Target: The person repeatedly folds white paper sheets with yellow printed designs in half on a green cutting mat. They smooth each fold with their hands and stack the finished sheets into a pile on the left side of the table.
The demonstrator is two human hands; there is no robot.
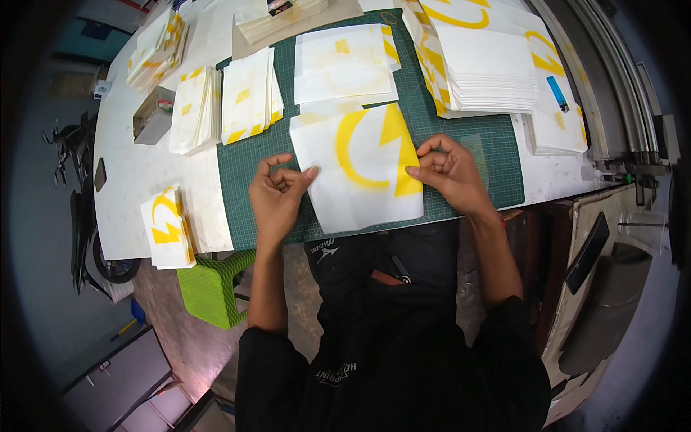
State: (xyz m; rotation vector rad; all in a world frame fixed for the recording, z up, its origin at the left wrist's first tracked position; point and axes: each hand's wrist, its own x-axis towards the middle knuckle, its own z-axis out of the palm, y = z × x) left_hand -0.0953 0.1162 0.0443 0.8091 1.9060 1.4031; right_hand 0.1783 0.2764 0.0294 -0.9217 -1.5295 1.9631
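A white paper piece with a bold yellow print lies in front of me, its near edge at the front of the green cutting mat. I cannot tell if it is a single sheet or a flat bag. My left hand has its thumb and forefinger closed at the paper's left edge. On the opposite edge, my right hand pinches the paper, thumb on top and the other fingers curled. Just beyond it lie more white papers with pale yellow marks.
Large stacks of printed white paper rise at the far right, with a blue lighter on one. Smaller bundles stand left, near a small open box. Another bundle sits by the left front edge, above a green stool.
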